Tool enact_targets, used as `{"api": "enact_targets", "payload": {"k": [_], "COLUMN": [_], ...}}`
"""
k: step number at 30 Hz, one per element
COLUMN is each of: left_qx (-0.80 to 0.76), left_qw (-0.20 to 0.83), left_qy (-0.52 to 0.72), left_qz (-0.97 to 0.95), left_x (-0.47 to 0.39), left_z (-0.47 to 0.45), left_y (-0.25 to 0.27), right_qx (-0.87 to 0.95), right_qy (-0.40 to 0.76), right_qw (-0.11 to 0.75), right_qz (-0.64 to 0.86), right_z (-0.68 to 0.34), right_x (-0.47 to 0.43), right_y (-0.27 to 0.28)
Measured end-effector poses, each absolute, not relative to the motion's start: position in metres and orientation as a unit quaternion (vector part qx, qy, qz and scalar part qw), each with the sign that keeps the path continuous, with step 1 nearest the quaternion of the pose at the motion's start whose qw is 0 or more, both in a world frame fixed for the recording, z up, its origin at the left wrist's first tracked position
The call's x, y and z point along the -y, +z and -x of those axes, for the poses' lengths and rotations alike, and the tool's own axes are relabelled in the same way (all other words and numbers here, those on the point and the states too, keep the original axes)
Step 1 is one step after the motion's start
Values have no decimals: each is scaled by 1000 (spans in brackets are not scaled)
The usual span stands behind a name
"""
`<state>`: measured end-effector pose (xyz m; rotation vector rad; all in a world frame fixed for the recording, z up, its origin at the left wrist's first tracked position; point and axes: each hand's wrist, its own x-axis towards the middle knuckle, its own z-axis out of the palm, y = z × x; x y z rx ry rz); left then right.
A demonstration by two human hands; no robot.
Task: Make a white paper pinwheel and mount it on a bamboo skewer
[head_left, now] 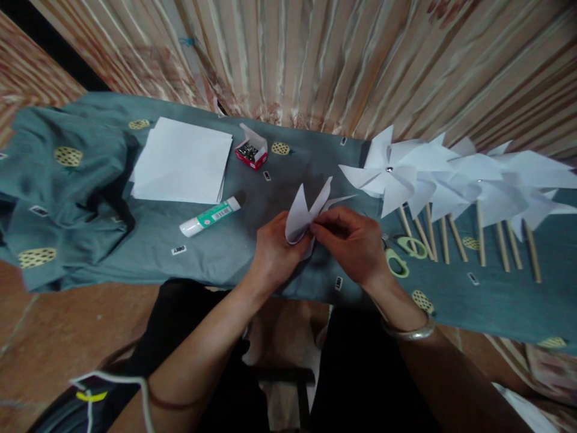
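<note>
Both hands meet on a white paper pinwheel (300,218) over the middle of the table. My left hand (274,246) is closed around its lower left side, with the paper blades standing up out of the grip. With thumb and index finger, my right hand (349,237) pinches the paper near the pinwheel's centre; whether a pin is between the fingertips is hidden. Just right of that hand lie scissors with pale green handles (397,267), their blades mostly hidden. Farther back sits a small open red and white box of metal pushpins (250,150).
Left of the pushpins is a stack of white paper sheets (183,161), with a green and white glue stick (211,216) in front. Several finished pinwheels on wooden sticks (391,170) overlap at the right. Bunched cloth (90,168) covers the table's left end; a striped curtain (288,60) hangs behind.
</note>
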<state>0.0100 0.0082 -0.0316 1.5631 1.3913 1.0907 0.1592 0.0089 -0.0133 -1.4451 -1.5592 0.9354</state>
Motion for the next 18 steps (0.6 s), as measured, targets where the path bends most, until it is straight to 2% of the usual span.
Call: {"api": "enact_targets", "payload": {"k": [9,18], "left_qx": [-546,-537], "left_qw": [390,423], "left_qy": [425,403], "left_qz": [-607,-609], "left_x": [-9,-11], "left_z": [-11,-10], "left_y": [-33,-39], "right_qx": [622,661], "right_qy": [358,327], "right_qw": [381,289], "right_qz": [583,611], "right_z": [-156,-160], "right_x": [-8,-14], "right_y": [-13,-8]}}
